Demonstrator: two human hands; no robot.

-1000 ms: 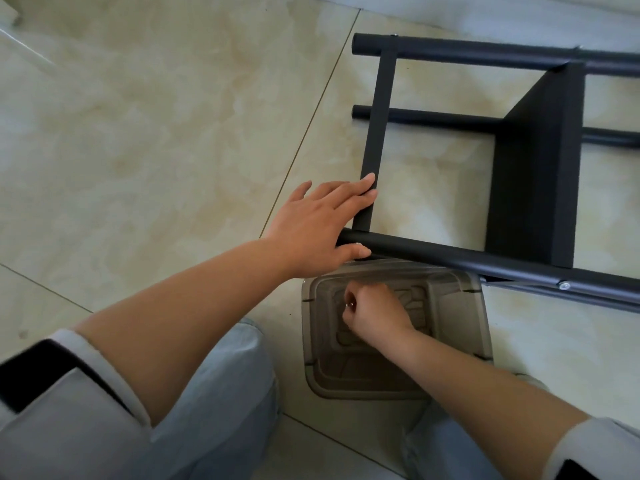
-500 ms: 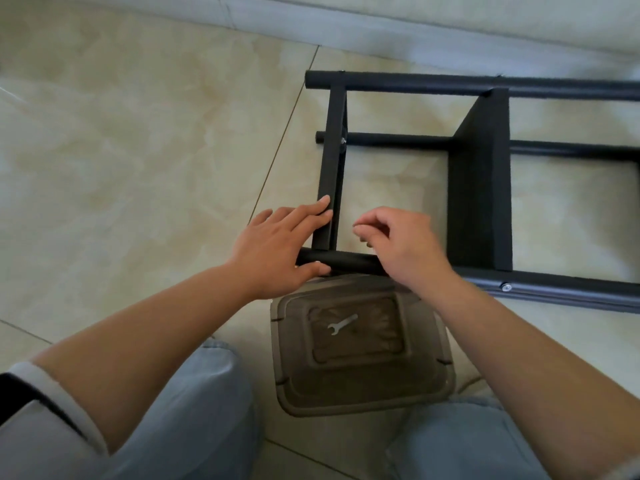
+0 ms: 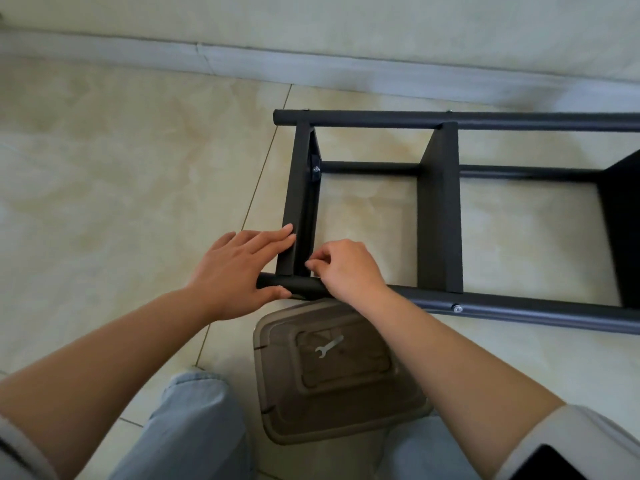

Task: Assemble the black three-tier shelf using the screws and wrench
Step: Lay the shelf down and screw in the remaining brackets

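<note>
Left hand (image 3: pixel 232 273) braces the shelf (image 3: pixel 440 209); right hand (image 3: pixel 349 268) pinches at its corner.

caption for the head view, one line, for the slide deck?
Left hand steadies the black shelf frame lying on the floor; right hand pinches at the corner joint; wrench lies in the brown bin.

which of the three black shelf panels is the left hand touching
The end panel, nearest the rack's left end. The left hand lays straight fingers on its lower part. The middle panel and the far-right panel stand untouched.
</note>
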